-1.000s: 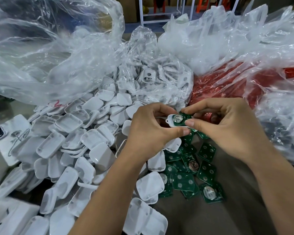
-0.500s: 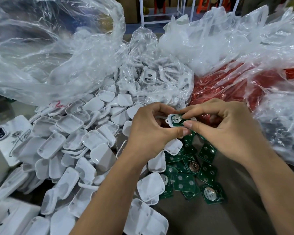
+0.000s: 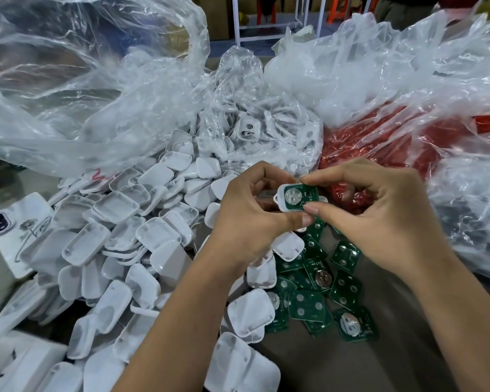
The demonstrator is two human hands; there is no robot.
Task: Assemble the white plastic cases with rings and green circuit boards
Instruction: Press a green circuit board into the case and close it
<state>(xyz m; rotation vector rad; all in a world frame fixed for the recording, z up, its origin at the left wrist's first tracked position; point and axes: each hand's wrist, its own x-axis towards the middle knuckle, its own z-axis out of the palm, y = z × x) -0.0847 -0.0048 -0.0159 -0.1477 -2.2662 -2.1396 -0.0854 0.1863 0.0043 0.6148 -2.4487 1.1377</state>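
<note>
Right now the left hand and right hand together pinch a white case with a green circuit board seated in it. Loose boards lie just below that case on the bench; empty white cases heap to its left.

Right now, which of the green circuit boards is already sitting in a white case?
The green board held up between the left hand and the right hand, seated inside a white case. The other boards lie loose on the table below.
</note>
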